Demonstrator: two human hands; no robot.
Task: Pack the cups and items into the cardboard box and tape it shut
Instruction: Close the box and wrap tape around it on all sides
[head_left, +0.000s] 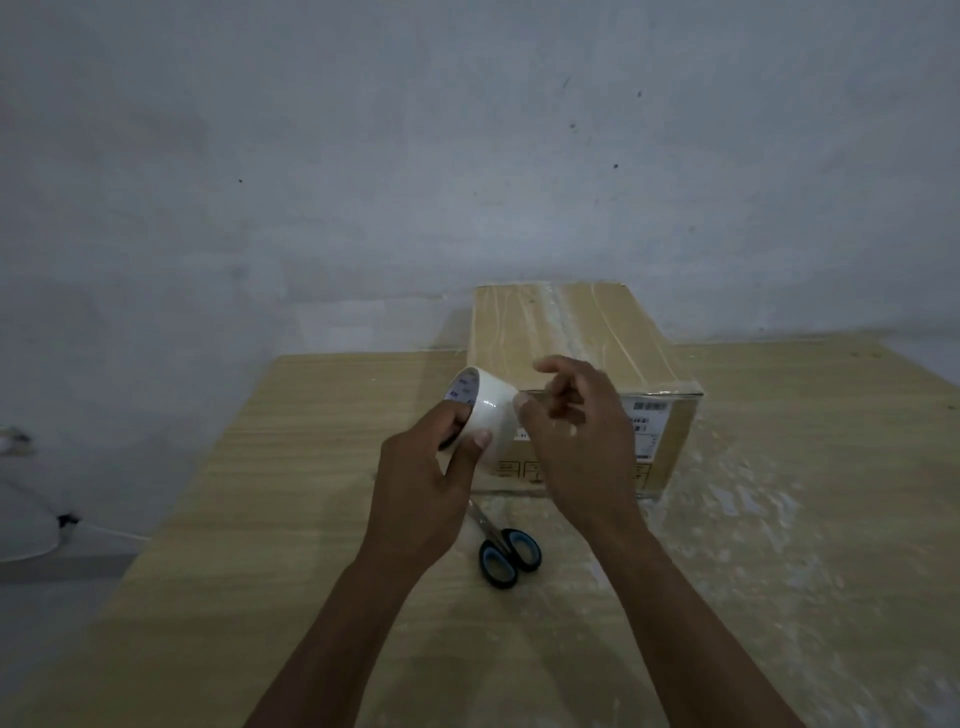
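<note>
A cardboard box (576, 332) stands at the far middle of the table with its top flaps down and strips of clear tape along the top. In front of it my left hand (431, 483) grips a pale roll of tape (485, 410), thumb on the roll's outer face and fingers at the core. My right hand (576, 441) is at the roll's right edge, thumb and fingers curled and picking at the tape surface. Whether it has the tape end pinched is unclear. No cups are visible.
Scissors (506, 553) with black and blue handles lie on the wooden table (260, 519) just below my hands. A grey wall rises behind the box. The table's left edge drops to a floor with a white cable (67, 519).
</note>
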